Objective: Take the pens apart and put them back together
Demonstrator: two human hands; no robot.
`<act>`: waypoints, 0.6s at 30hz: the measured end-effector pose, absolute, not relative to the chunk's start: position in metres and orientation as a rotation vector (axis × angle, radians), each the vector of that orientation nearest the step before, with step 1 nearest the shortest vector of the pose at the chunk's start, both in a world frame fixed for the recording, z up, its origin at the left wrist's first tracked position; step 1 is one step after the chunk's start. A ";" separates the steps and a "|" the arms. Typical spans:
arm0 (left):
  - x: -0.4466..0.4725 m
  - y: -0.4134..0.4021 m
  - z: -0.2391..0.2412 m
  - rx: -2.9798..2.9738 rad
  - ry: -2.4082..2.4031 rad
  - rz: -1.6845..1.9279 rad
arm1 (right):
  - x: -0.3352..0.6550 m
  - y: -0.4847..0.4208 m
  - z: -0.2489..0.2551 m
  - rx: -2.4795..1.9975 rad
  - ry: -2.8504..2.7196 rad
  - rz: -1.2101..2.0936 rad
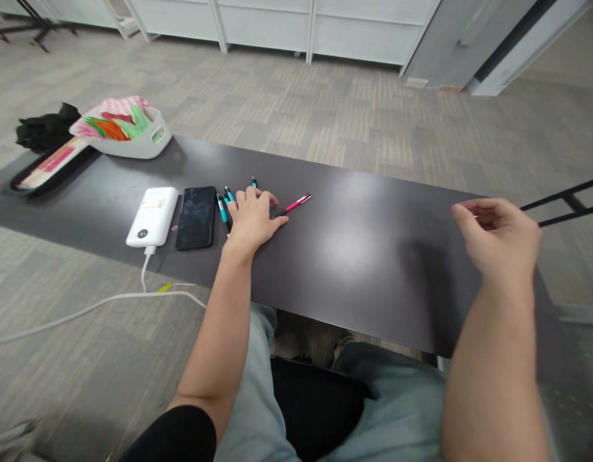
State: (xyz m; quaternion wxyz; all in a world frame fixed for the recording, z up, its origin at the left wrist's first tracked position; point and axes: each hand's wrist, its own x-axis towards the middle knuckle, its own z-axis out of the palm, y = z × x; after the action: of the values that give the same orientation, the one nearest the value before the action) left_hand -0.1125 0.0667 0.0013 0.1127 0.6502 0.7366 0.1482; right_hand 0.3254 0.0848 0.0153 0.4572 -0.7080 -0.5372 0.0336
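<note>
My left hand (251, 219) lies palm down over several pens on the dark table, its fingers spread. Beside its thumb and index finger a red and black pen (298, 203) points to the far right, its near end partly hidden by the hand. Several blue and black pens (222, 209) lie by and under the fingers on the left, partly covered. Above the table's right end I hold up my right hand (504, 237) with the fingers curled in toward the thumb. A tiny pale spot shows at its fingertips; what it is I cannot make out.
Left of the pens lie a black phone (196, 218) and a white power bank (153, 217) with a white cable (145, 273). Farther left on the table (335, 256) stand a white basket (137, 146) with colourful cloth and a black tray (24, 186). A black frame (573, 202) stands at right.
</note>
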 end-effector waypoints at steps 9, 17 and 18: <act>-0.152 0.064 0.002 1.720 2.300 0.812 | 0.241 0.088 0.023 -1.650 -1.642 0.398; -0.208 0.066 0.000 1.571 2.383 0.654 | 0.198 0.103 -0.005 -1.551 -1.897 0.552; -0.211 0.066 0.003 1.572 2.382 0.609 | 0.198 0.104 -0.007 -1.541 -1.925 0.559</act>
State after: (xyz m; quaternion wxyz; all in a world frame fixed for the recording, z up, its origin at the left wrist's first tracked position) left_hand -0.2107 0.0660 0.0027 0.1114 0.5352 0.8113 0.2075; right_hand 0.1979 0.1035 -0.0069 0.3016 -0.5810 -0.7259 0.2109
